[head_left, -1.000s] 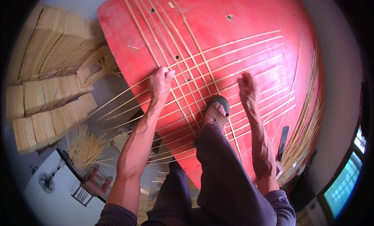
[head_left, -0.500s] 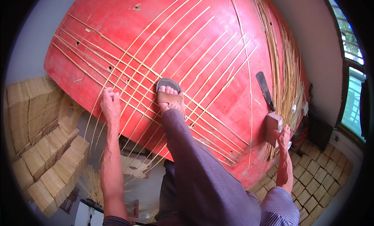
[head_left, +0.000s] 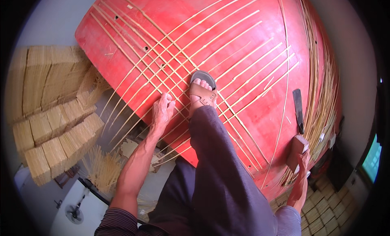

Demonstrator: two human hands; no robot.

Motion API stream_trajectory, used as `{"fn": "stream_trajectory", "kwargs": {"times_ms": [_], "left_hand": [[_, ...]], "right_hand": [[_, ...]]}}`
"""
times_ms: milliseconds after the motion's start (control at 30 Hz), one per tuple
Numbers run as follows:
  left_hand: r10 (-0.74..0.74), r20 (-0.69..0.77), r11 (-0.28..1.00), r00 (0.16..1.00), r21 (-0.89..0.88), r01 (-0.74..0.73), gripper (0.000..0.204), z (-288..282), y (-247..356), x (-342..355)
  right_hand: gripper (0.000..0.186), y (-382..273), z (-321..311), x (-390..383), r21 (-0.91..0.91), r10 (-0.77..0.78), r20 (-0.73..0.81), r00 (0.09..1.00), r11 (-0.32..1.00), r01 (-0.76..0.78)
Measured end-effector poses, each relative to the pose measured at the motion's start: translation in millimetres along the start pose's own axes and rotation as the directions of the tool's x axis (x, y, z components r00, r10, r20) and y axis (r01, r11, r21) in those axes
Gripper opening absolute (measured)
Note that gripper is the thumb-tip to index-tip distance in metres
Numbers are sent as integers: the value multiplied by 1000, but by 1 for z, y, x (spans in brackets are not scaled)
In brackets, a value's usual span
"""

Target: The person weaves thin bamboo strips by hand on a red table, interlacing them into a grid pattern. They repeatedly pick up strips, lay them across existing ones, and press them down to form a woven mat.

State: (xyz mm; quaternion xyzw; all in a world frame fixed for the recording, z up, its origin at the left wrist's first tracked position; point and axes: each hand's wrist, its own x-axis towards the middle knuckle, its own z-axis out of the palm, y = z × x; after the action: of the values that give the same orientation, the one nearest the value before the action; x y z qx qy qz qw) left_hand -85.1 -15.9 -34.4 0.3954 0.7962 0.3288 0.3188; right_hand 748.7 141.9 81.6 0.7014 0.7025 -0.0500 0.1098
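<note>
Thin bamboo strips lie crossed in an open lattice on a large red board. My left hand is at the lattice's near edge, left of my foot, its fingers closed around a strip; the exact pinch is partly hidden. My sandalled foot presses on the strips at the middle of the lattice. On the right, my right hand grips a reddish-brown block at the board's near right edge. Just beyond the block lies a dark flat blade.
A long bundle of loose strips runs along the board's right side. Stacked bundles of cut strips stand at the left, and more bundles lie at the lower right. A fan shows at the lower left.
My left hand has moved right along the lattice edge, from the outer strips to nearer my foot. My right hand stays on the block. The whole view has shifted and turned slightly.
</note>
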Motion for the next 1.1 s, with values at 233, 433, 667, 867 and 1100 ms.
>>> {"fn": "stream_trajectory", "kwargs": {"times_ms": [233, 433, 667, 867, 1100], "left_hand": [[-93, 8, 996, 996, -8, 93, 21, -36, -12, -13], [-23, -27, 999, 999, -41, 22, 23, -26, -5, -11], [-289, 77, 934, 954, 242, 263, 38, -22, 9, -31], [-244, -31, 956, 969, 158, 246, 26, 9, -28, -50], [-192, -38, 964, 981, 177, 196, 26, 9, -7, -43]], "right_hand": [[53, -135, -15, -12, 109, 28, 159, 987, 993, -46], [51, -270, -133, -19, 77, -7, 223, 975, 997, -11], [48, -474, -198, -2, 264, -269, 226, 936, 942, 207], [47, -602, -220, 17, 268, -537, 208, 817, 835, 481], [45, -740, -264, 20, -24, -739, 218, 638, 649, 760]]}}
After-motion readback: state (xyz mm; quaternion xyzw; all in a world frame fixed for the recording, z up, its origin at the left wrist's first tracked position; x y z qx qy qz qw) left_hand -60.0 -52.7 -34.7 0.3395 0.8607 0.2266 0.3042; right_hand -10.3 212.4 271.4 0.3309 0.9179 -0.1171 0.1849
